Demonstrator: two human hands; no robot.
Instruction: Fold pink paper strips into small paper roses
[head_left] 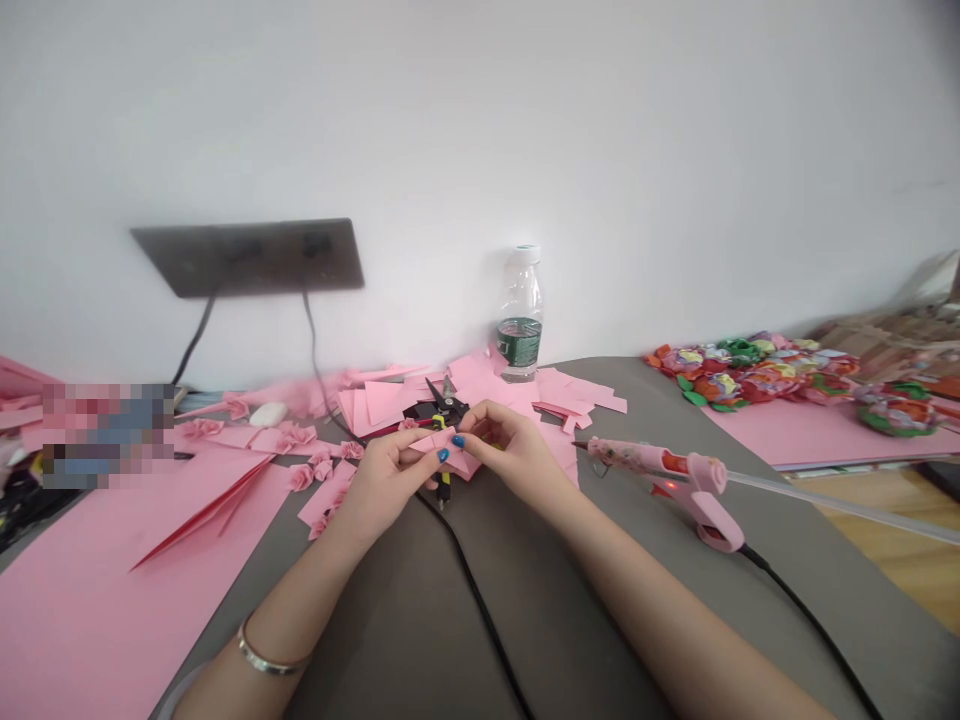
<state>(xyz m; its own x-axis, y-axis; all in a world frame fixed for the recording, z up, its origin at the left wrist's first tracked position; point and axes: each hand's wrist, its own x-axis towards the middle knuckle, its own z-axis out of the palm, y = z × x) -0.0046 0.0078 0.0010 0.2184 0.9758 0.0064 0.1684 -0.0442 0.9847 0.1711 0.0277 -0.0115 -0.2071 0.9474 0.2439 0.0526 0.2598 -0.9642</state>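
My left hand (386,475) and my right hand (510,450) meet over the middle of the grey table (540,610). Both pinch a small folded piece of pink paper (441,447) between thumbs and fingers; the nails are painted blue. Just behind the hands lie black scissors (444,398) on loose pink paper squares (555,390). A metal bracelet (266,658) circles my left wrist.
A pink glue gun (675,480) rests to the right, its black cord trailing toward me. A plastic water bottle (520,315) stands by the wall. Small pink paper roses (315,465) and large pink sheets (112,590) lie left. Multicoloured paper flowers (750,370) sit far right.
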